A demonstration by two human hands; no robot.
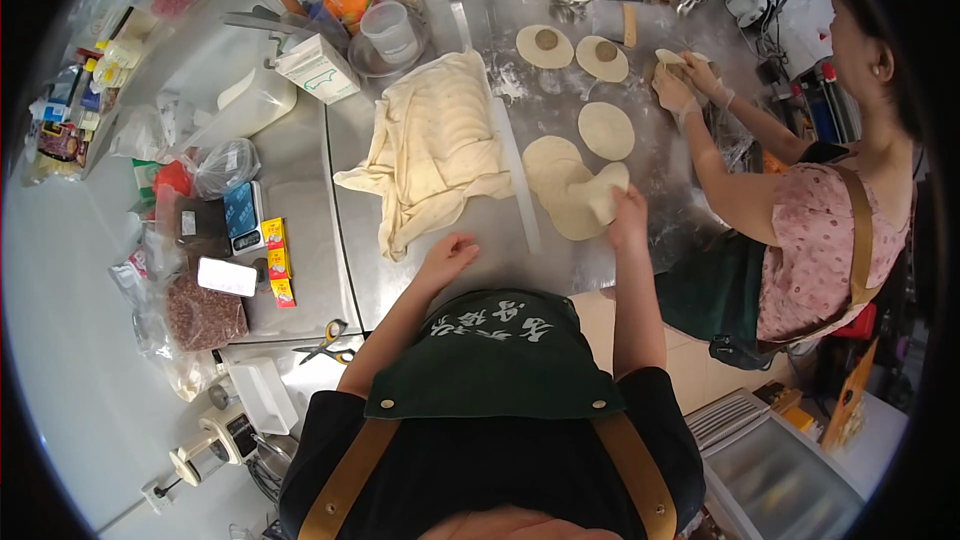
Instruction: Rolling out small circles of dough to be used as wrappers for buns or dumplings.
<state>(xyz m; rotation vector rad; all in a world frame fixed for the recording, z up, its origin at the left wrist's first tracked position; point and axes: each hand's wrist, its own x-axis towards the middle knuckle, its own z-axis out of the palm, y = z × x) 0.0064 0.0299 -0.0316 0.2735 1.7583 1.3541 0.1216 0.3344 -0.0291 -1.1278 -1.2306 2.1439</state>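
Note:
My right hand (628, 216) grips the edge of a thin dough round (606, 191), lifted and folded over. It overlaps other flat dough (551, 161) on the steel table (480, 262). My left hand (450, 256) hovers near the table's front edge, fingers loosely curled, holding nothing visible. Between the hands lies a long white rod (514, 176). Left of the rod, a cream cloth-like sheet (439, 135) drapes over ridged lumps hidden beneath. A plain dough round (606, 130) lies further back. Two more rounds behind it carry brown filling discs (546, 38) (606, 52).
At right, a co-worker's gloved hands (679, 86) hold dough. A milk carton (319, 71), a plastic tub (388, 31) and a scoop (251, 101) stand back left. A digital scale (244, 214), a phone (227, 276) and scissors (326, 343) lie at left.

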